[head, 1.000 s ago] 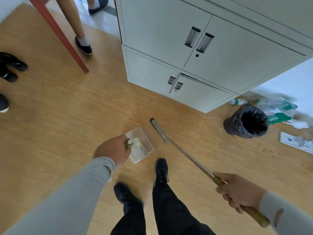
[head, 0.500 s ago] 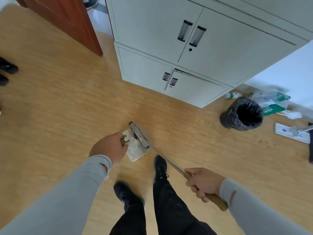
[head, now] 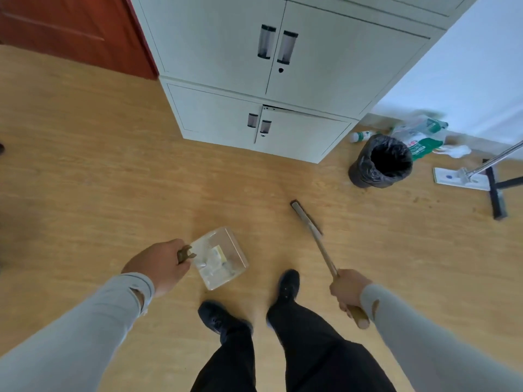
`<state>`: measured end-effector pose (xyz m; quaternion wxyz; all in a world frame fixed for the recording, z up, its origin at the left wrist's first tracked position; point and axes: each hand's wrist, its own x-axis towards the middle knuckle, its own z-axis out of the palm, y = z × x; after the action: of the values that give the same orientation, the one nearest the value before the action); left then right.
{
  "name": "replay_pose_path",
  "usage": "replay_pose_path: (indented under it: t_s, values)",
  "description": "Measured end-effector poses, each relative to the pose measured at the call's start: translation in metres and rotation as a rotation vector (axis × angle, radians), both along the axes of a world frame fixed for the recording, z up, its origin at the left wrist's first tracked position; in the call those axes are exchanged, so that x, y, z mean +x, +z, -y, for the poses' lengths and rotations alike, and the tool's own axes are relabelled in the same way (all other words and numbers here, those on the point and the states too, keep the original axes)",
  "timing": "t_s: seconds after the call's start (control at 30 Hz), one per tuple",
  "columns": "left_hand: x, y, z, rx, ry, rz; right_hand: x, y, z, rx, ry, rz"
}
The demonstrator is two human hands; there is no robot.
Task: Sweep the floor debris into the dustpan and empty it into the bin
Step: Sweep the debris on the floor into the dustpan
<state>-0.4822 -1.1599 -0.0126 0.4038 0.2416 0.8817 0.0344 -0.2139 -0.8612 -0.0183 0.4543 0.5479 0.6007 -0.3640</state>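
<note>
My left hand [head: 158, 264] grips the brown handle of a clear dustpan [head: 222, 257], held low over the wooden floor in front of my feet. White and yellow scraps of debris [head: 215, 263] lie inside it. My right hand [head: 346, 290] grips the wooden end of a long-handled broom [head: 312, 229]; its narrow dark head points away from me, to the right of the dustpan and apart from it. The bin [head: 382, 162], lined with a black bag, stands open at the far right, past the cabinet's corner.
A tall pale cabinet [head: 263, 89] stands straight ahead, a red-brown door [head: 70, 32] to its left. Beside the bin lie a white bottle [head: 360, 135], a green-and-white plastic bag [head: 418, 135], a flat mop [head: 464, 178] and a black stand [head: 496, 193].
The broom head has swung out of the dustpan to the right. The view has shifted right, so the bin sits nearer the middle. The dustpan stays in my left hand.
</note>
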Motion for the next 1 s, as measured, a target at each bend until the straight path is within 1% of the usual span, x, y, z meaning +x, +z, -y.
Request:
replay_pose_path:
  t_s: [0.03,0.13,0.17,0.2,0.23,0.27,0.3,0.33,0.37,0.47,0.53,0.6,0.73,0.8,0.9,1.0]
  values:
    - [0.007,-0.003,0.003,-0.009,-0.012,-0.003,-0.001,-0.012,0.014,-0.017,0.055,0.030]
    - [0.022,-0.013,0.014,-0.034,-0.018,-0.023,-0.007,-0.033,0.063,-0.160,0.214,0.057]
    - [0.025,-0.014,0.016,-0.038,-0.013,-0.028,-0.010,-0.030,0.077,-0.246,0.171,0.054]
    - [0.026,-0.015,0.017,-0.040,-0.009,-0.032,-0.012,-0.021,0.085,-0.301,0.054,0.017]
    - [0.026,-0.014,0.016,-0.039,-0.009,-0.035,-0.013,-0.009,0.091,-0.341,-0.012,-0.016]
    - [0.025,-0.013,0.015,-0.036,-0.011,-0.040,-0.018,0.003,0.091,-0.381,-0.137,-0.045]
    - [0.024,-0.011,0.014,-0.032,-0.008,-0.047,-0.016,0.011,0.085,-0.371,-0.246,-0.037]
    - [0.024,-0.010,0.013,-0.029,-0.005,-0.051,-0.012,0.015,0.076,-0.410,-0.328,-0.028]
    - [0.023,-0.009,0.013,-0.029,-0.005,-0.051,-0.012,0.026,0.067,-0.471,-0.479,-0.080]
    - [0.021,-0.003,0.015,-0.022,0.005,-0.032,0.005,0.044,0.032,-0.391,-0.635,-0.136]
    - [0.017,0.004,0.013,0.003,0.022,-0.009,0.012,0.060,0.017,-0.352,-0.654,-0.186]
    - [0.012,0.012,0.005,0.039,0.051,0.008,0.017,0.072,0.003,-0.293,-0.642,-0.222]
    - [0.009,0.025,-0.022,0.102,0.104,-0.008,0.008,0.074,-0.037,-0.109,-0.518,-0.258]
    - [0.010,0.028,-0.039,0.116,0.127,-0.018,-0.008,0.062,-0.065,-0.046,-0.441,-0.218]
    - [0.015,0.029,-0.069,0.132,0.175,-0.016,-0.036,0.034,-0.107,0.044,-0.250,-0.172]
    - [0.021,0.023,-0.106,0.132,0.204,-0.010,-0.060,0.004,-0.132,0.061,-0.088,-0.134]
